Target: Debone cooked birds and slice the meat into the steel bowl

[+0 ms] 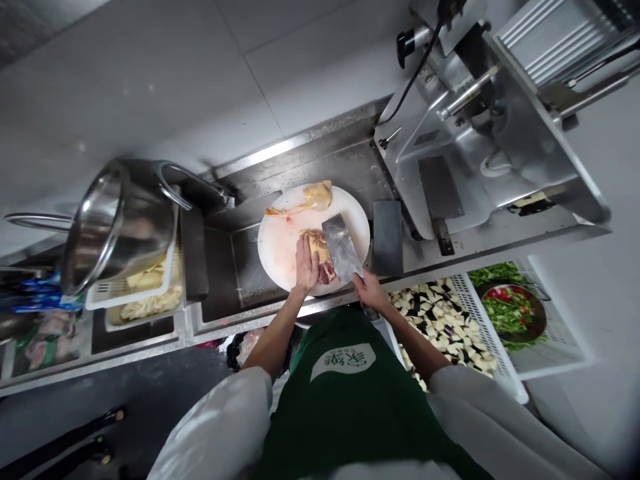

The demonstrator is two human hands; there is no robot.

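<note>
My right hand (370, 293) is closed round the handle of a cleaver (341, 247), whose broad blade lies over the right side of a piece of raw poultry (320, 245). The piece has yellow skin and a dark red cut face at its near end. Against its left side, my left hand (306, 265) holds the piece, fingers close together. Both are over a round white cutting board (277, 243). Farther back on the board lies a second poultry piece (317, 195) with yellow skin and a long thin end. The blade covers part of the near piece.
The board rests across a steel sink (217, 267). At right are a dark rectangular block (387, 237), another cleaver (440, 190) and a slicing machine (500, 147). A steel pot (120, 220) stands left by the faucet (175, 190). Below right, a crate holds cut eggplant (445, 320).
</note>
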